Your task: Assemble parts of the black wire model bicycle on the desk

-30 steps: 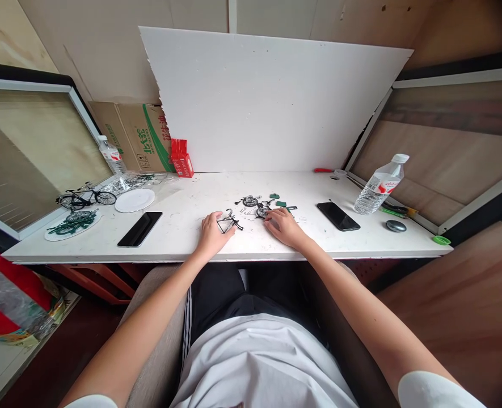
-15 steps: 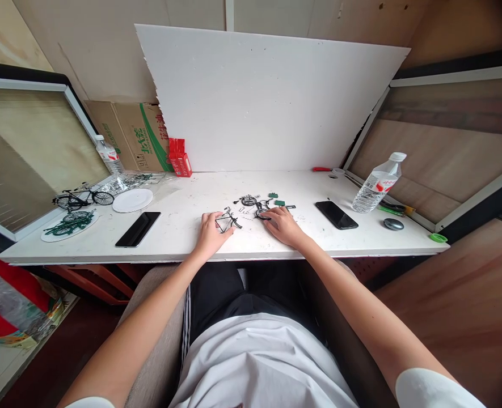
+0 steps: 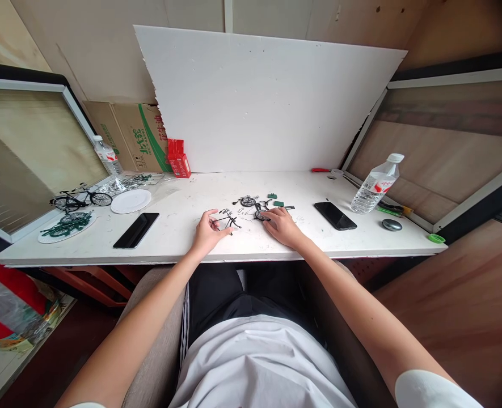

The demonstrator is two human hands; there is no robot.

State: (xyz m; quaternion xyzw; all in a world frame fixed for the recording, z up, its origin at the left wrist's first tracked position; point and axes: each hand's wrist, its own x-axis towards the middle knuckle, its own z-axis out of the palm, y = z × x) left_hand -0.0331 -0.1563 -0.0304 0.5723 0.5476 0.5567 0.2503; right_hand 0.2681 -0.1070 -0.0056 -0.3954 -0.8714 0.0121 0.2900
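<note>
My left hand [image 3: 206, 233] is closed on a black model bicycle frame [image 3: 230, 219], its thumb and fingers around the frame's left side. The frame is held low over the white tabletop. My right hand [image 3: 283, 226] rests on the table with curled fingers at a small black model wheel [image 3: 260, 214], and the fingertips partly cover that piece. Behind it lie another black wheel [image 3: 248, 202], scattered small black parts and two green pieces, one of them a flat green block [image 3: 278, 204].
A black phone [image 3: 135, 230] lies left, a second phone [image 3: 334, 216] right. Near the right edge are a water bottle [image 3: 376, 184], a grey mouse [image 3: 391, 225] and a green ring [image 3: 436, 238]. A finished-looking model bicycle [image 3: 80, 198] and white discs [image 3: 130, 201] stand left.
My left hand has turned the bicycle frame slightly, and its fingers have shifted on it. The right hand stays at the wheel. The whole view has moved a little.
</note>
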